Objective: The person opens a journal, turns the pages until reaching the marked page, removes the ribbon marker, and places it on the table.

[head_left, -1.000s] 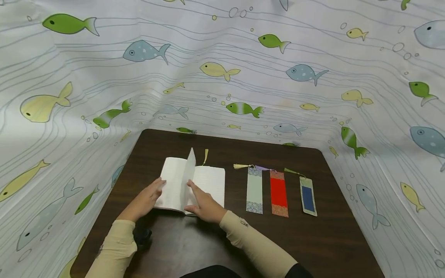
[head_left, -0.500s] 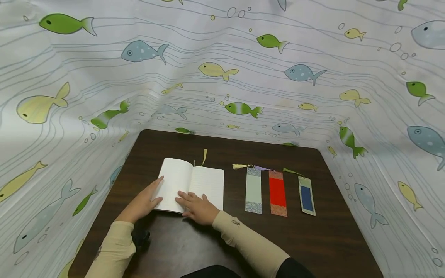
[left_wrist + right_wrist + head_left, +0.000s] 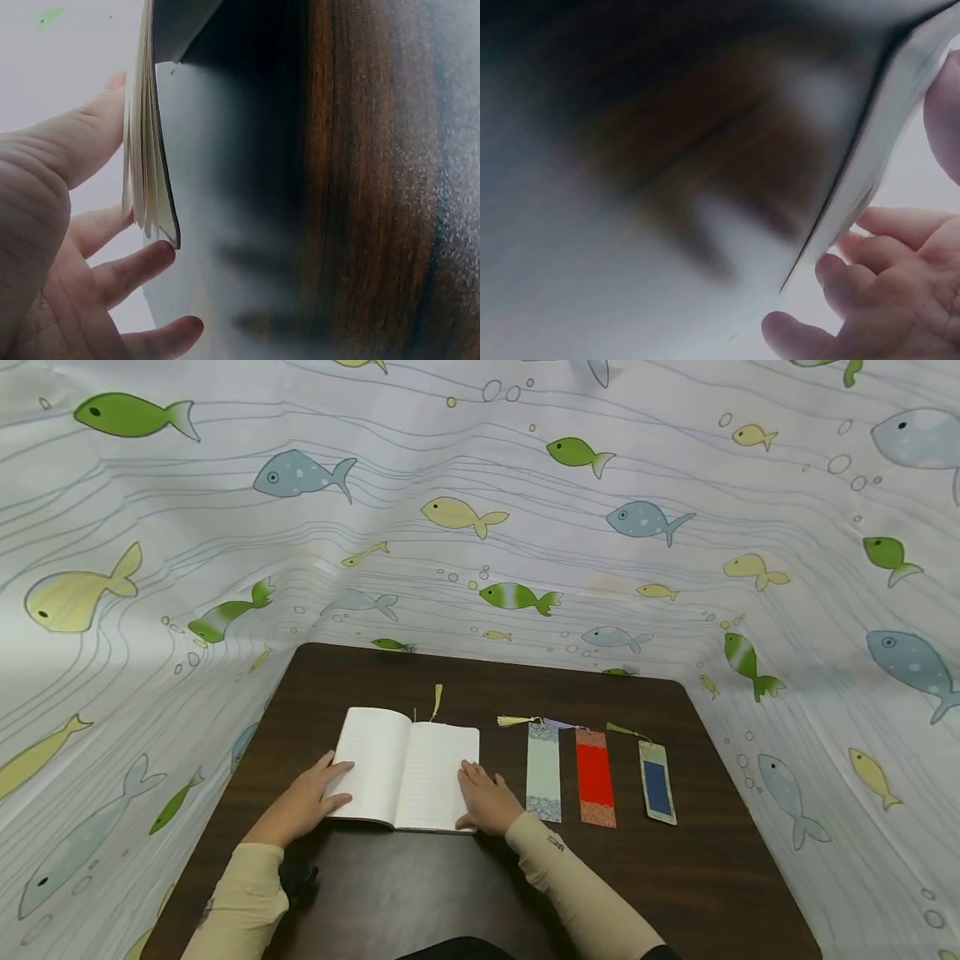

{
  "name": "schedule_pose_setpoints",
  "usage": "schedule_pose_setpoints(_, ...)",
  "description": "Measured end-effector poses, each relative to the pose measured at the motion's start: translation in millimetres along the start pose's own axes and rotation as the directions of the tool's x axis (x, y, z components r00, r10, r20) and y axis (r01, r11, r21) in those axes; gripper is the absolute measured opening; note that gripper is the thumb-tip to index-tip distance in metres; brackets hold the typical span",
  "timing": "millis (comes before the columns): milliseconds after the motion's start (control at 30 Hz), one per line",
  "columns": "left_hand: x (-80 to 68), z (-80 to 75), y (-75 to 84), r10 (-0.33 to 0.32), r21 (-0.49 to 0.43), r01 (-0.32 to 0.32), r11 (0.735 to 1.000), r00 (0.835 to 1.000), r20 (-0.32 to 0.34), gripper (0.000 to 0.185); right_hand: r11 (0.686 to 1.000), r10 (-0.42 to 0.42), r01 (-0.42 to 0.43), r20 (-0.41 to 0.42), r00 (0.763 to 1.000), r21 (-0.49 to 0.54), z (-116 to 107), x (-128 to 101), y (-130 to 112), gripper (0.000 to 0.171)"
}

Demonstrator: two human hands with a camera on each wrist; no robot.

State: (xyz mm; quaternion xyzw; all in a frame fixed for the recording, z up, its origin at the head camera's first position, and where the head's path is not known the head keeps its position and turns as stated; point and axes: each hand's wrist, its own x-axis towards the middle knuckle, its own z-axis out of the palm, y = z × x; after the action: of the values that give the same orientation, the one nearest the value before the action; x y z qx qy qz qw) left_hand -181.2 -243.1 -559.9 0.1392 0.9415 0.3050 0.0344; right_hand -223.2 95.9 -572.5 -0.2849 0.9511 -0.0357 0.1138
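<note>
A notebook lies open on the dark table, its pale pages faintly lined. My left hand rests at the left page's outer edge. In the left wrist view the thumb lies on the page, with fingertips by the cover's edge. On the other side, my right hand touches the right page's outer edge, its thumb near the bottom corner. Its fingers in the right wrist view are beside the page block, loosely extended. A yellow tassel sticks out above the notebook.
Right of the notebook lie three tasselled bookmarks: a pale green one, a red one and a narrow one with a blue panel. A fish-print sheet surrounds the brown table at the back and sides.
A raised leaf has been turned over to the left and lies flat. My right hand swept left with it, then moved right to the right page's edge. My left hand stayed at the left edge.
</note>
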Motion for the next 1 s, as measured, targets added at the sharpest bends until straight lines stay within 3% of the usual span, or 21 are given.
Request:
schedule_pose_setpoints(167, -0.4, -0.9, 0.3, -0.011, 0.008, 0.011, 1.000, 1.000, 0.007, 0.057, 0.998, -0.024, 0.025, -0.022, 0.999, 0.052, -3, -10, 9, 0.096)
schedule_pose_setpoints(400, -0.4, -0.2, 0.6, -0.026, 0.001, 0.026, 1.000, 0.999, 0.021, 0.057, 0.982, -0.070, 0.037, -0.178, 0.982, -0.184, 0, -8, 8, 0.083)
schedule_pose_setpoints(533, -1.0, 0.5, 0.5, -0.032, -0.007, 0.032, 0.999, 0.999, 0.025, 0.058, 0.975, -0.077, 0.018, -0.258, 0.963, -0.223, 3, -7, 10, 0.080)
schedule_pose_setpoints(767, -1.7, -0.5, 2.3, -0.040, -0.004, 0.040, 0.999, 0.999, 0.022, 0.058, 0.989, 0.082, -0.112, -0.275, 0.958, -0.095, 5, -6, 8, 0.104)
schedule_pose_setpoints(900, -1.4, -0.5, 2.2, -0.046, -0.006, 0.046, 0.999, 0.999, 0.027, 0.058, 0.995, 0.094, -0.097, -0.277, 0.956, 0.003, 3, -3, 6, 0.096)
schedule_pose_setpoints(1000, -1.1, -1.7, 1.8, -0.047, -0.010, 0.047, 0.999, 0.999, 0.023, 0.058, 0.985, 0.072, -0.025, -0.276, 0.958, 0.169, -4, 1, 0, 0.084)
